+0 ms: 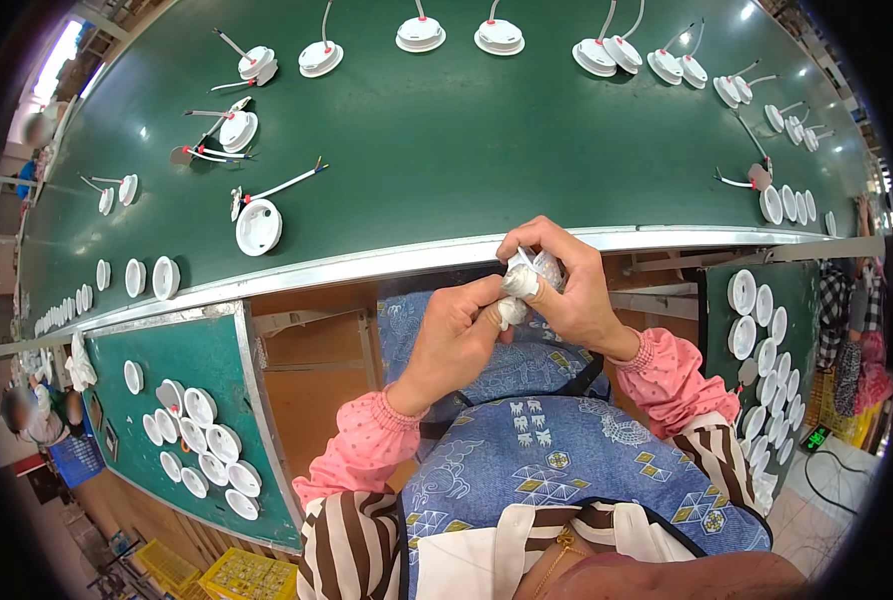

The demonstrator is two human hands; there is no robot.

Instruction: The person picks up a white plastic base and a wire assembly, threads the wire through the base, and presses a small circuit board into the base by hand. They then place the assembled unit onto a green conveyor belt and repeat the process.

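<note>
My right hand (576, 290) is closed around a small whitish part with a dotted face (549, 266), held over my lap just at the table's front edge. Right against it, my left hand (451, 335) has thumb and fingers pinched together. White material (512, 312) shows at its fingertips; whether that is a finger covering or a piece of the part I cannot make out. The fingers of both hands hide most of what lies between them. Beyond them and to the left, a round white lamp housing (259, 228) lies on the green table with a wired piece beside it.
Across the green table (416, 150) stand several white round lamp parts with cables (421, 34). More white housings (206, 440) lie on the left side table, and others (766, 370) on the right one. Yellow crates (251, 575) sit at the lower left.
</note>
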